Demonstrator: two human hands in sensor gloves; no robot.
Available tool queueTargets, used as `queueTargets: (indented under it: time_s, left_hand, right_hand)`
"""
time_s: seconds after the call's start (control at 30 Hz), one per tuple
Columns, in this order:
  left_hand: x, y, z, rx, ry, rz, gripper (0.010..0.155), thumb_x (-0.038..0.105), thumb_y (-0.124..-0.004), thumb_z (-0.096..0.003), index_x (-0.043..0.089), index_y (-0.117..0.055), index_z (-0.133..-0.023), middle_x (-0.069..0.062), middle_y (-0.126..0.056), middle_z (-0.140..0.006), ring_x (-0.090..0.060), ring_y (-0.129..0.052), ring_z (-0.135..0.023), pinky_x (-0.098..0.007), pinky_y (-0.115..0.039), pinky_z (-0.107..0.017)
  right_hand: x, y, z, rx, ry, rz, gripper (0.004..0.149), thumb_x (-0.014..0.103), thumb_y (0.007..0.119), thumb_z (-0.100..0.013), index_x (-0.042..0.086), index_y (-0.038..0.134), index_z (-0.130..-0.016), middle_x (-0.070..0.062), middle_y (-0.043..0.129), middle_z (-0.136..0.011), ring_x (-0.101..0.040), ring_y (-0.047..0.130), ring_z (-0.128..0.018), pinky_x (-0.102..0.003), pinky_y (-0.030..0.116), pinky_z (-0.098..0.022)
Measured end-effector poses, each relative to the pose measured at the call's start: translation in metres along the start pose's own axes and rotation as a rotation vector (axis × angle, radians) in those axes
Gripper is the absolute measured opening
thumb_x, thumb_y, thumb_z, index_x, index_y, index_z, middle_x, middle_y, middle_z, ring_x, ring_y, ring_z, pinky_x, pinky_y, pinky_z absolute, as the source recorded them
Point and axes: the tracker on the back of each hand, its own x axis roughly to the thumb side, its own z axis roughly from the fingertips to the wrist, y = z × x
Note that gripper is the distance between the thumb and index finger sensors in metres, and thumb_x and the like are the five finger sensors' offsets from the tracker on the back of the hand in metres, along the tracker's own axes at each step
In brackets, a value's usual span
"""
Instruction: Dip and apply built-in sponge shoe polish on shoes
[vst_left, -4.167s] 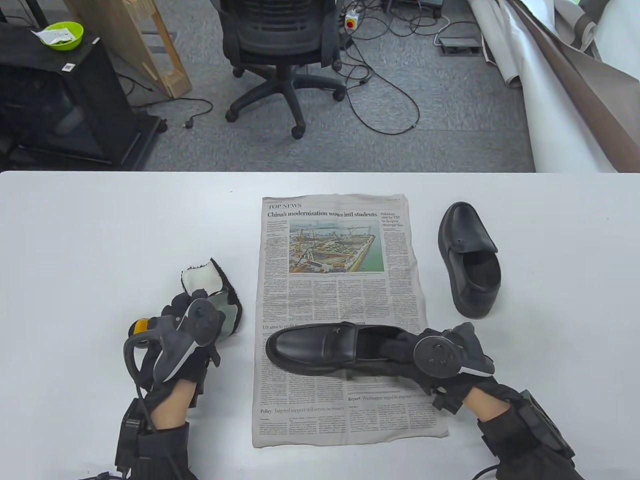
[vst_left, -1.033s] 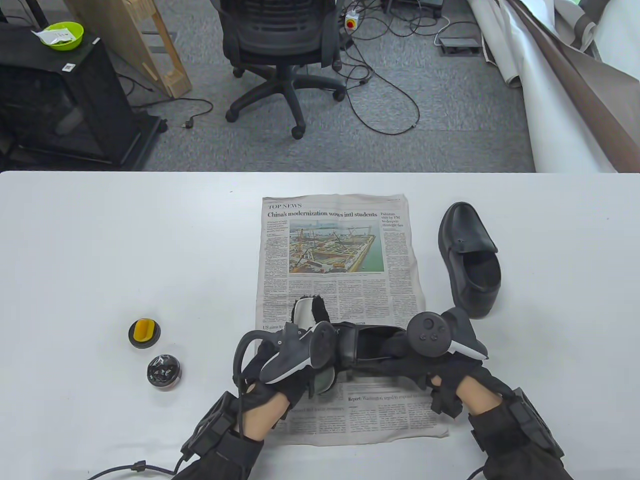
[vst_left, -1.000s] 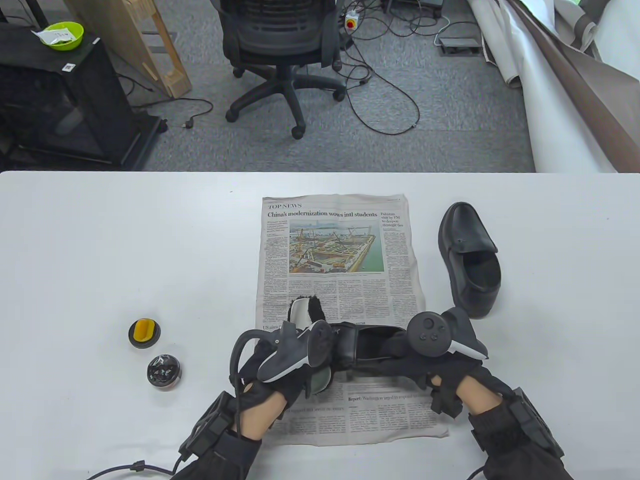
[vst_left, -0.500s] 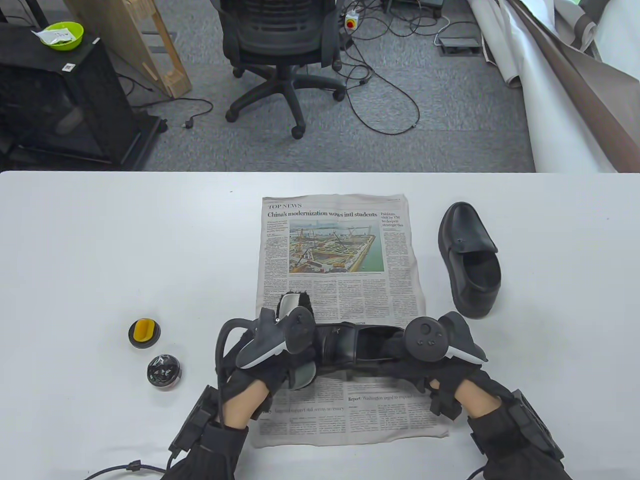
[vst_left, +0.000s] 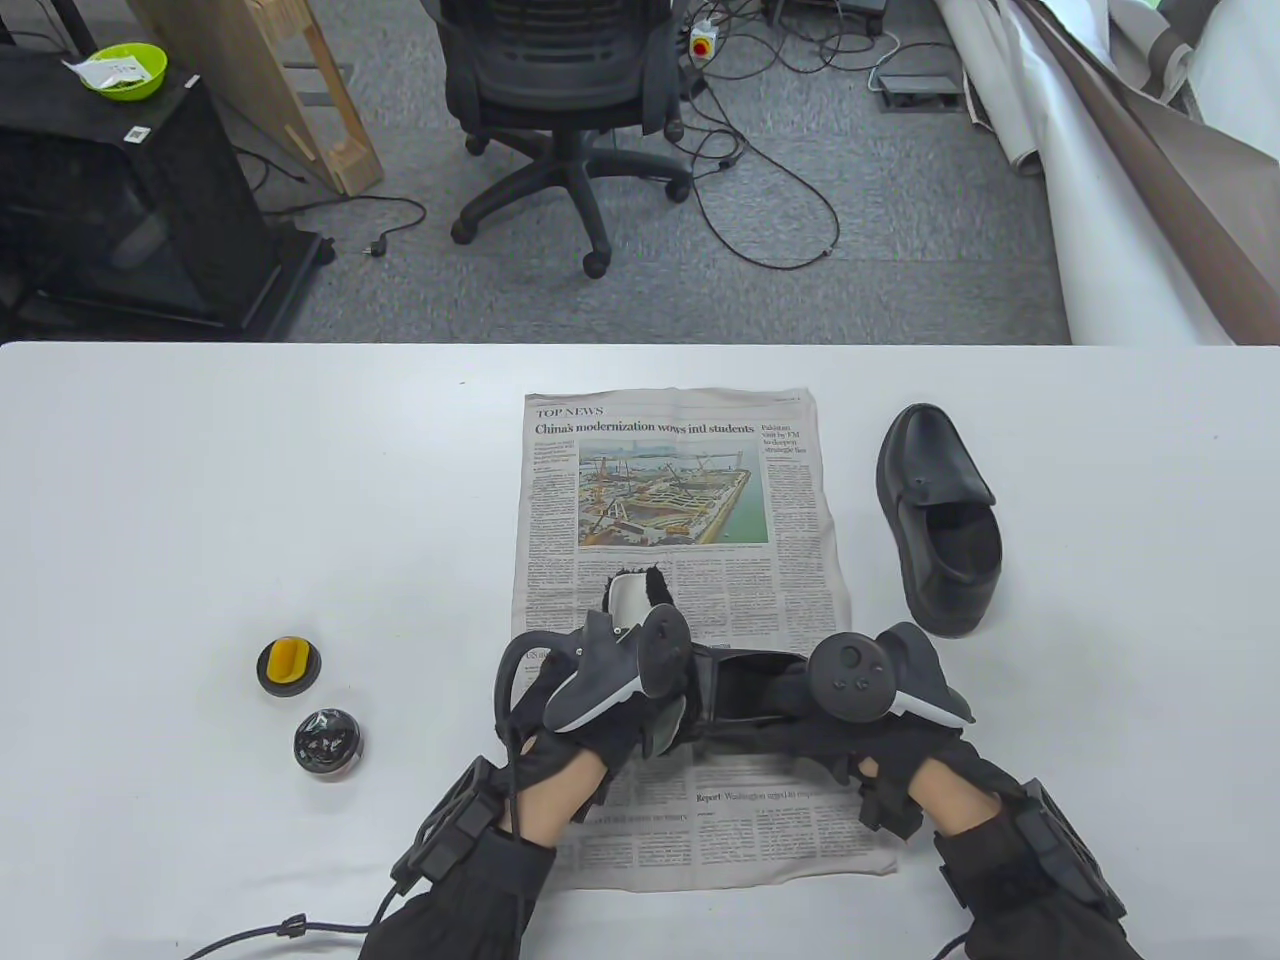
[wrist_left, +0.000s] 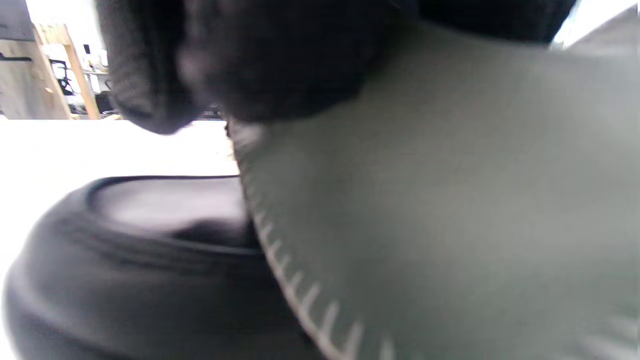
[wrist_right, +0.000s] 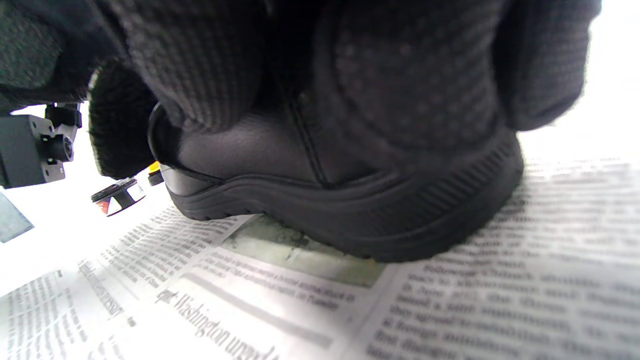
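Observation:
A black loafer (vst_left: 745, 690) lies on its sole across the newspaper (vst_left: 680, 500), toe to the left. My left hand (vst_left: 620, 690) holds a grey polishing cloth (vst_left: 632, 598) with a fleecy black edge and presses it on the toe. In the left wrist view the cloth (wrist_left: 450, 200) covers the shoe's toe (wrist_left: 125, 260). My right hand (vst_left: 860, 720) grips the heel; its fingers (wrist_right: 415, 65) wrap over the heel (wrist_right: 350, 200). The open polish tin (vst_left: 327, 741) and its lid with the yellow sponge (vst_left: 287, 664) sit on the table to the left.
A second black loafer (vst_left: 940, 520) stands on the white table (vst_left: 200, 480) to the right of the newspaper, toe pointing away. The tin also shows in the right wrist view (wrist_right: 117, 197). An office chair and cables are on the floor beyond the far edge.
The left hand came from beside the tin to the shoe with the cloth. In the last second it slid left over the toe, then back right. The right hand stays on the heel.

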Motion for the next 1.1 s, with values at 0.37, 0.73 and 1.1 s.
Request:
queueTargets:
  time_s: [0.37, 0.73, 1.1]
  left_hand:
    - [-0.055, -0.009, 0.0, -0.038, 0.159, -0.056, 0.056, 0.053, -0.087, -0.0389, 0.027, -0.08, -0.088, 0.003, -0.1, -0.054, -0.004, -0.101, -0.015, -0.038, -0.091, -0.044]
    - [-0.033, 0.004, -0.006, -0.027, -0.025, 0.206, 0.059, 0.052, -0.09, -0.0387, 0.028, -0.078, -0.091, 0.003, -0.099, -0.056, -0.005, -0.1, -0.017, -0.039, -0.089, -0.046]
    - [0.025, 0.001, -0.03, -0.063, -0.03, 0.039, 0.057, 0.053, -0.087, -0.0382, 0.032, -0.079, -0.09, 0.004, -0.1, -0.054, -0.004, -0.1, -0.016, -0.039, -0.09, -0.047]
  right_hand:
    - [0.002, 0.0, 0.0, -0.004, 0.007, 0.02, 0.043, 0.054, 0.085, -0.034, 0.027, 0.09, -0.066, 0.0, 0.091, -0.06, -0.008, 0.102, -0.019, -0.039, 0.09, -0.043]
    - [0.002, 0.0, -0.001, 0.026, 0.0, 0.034, 0.042, 0.054, 0.085, -0.035, 0.027, 0.09, -0.067, 0.0, 0.09, -0.061, -0.008, 0.102, -0.02, -0.039, 0.09, -0.043]
    - [0.003, -0.001, -0.002, 0.029, 0.002, 0.04, 0.042, 0.054, 0.085, -0.035, 0.027, 0.09, -0.067, 0.0, 0.09, -0.061, -0.008, 0.102, -0.02, -0.039, 0.09, -0.044]
